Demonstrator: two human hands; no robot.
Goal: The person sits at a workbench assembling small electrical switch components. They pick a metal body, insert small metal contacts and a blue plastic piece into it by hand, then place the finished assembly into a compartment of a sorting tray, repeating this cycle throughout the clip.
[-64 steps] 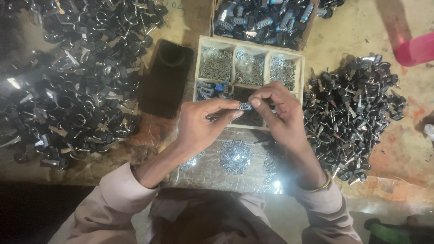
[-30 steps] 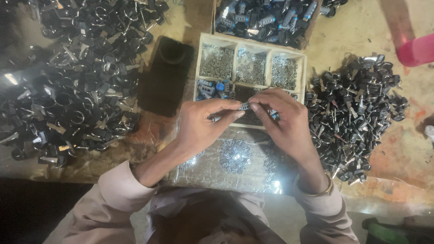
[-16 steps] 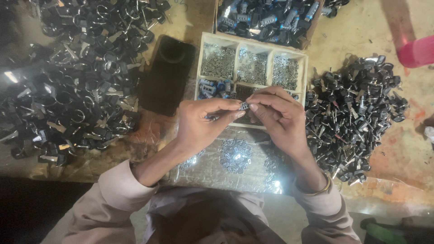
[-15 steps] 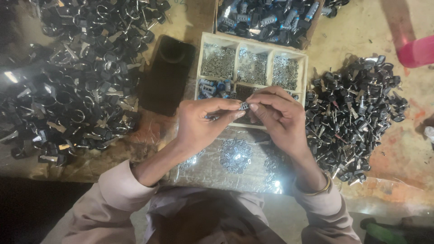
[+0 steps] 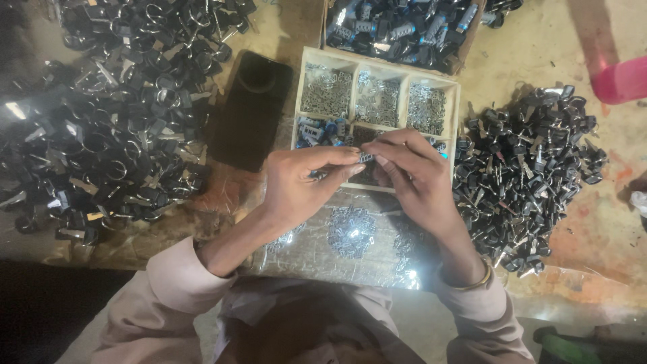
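I see a pale wooden compartment tray (image 5: 458,108) with a matt finish, holding shiny small metal pieces (image 5: 377,101). The black flat phone (image 5: 253,111) looks glossy. The tan worktop (image 5: 539,47) seems rough and worn.

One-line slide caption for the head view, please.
Both hands, left hand and right hand, pinch a small metal part above a compartmented wooden tray.

Tan worktop (image 5: 290,27) – black part heaps (image 5: 101,128), phone (image 5: 253,111), compartment tray (image 5: 311,62), clear sheet (image 5: 350,236).

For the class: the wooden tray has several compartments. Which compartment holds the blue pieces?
The front-left compartment of the wooden tray; the three back compartments hold only silvery metal bits.
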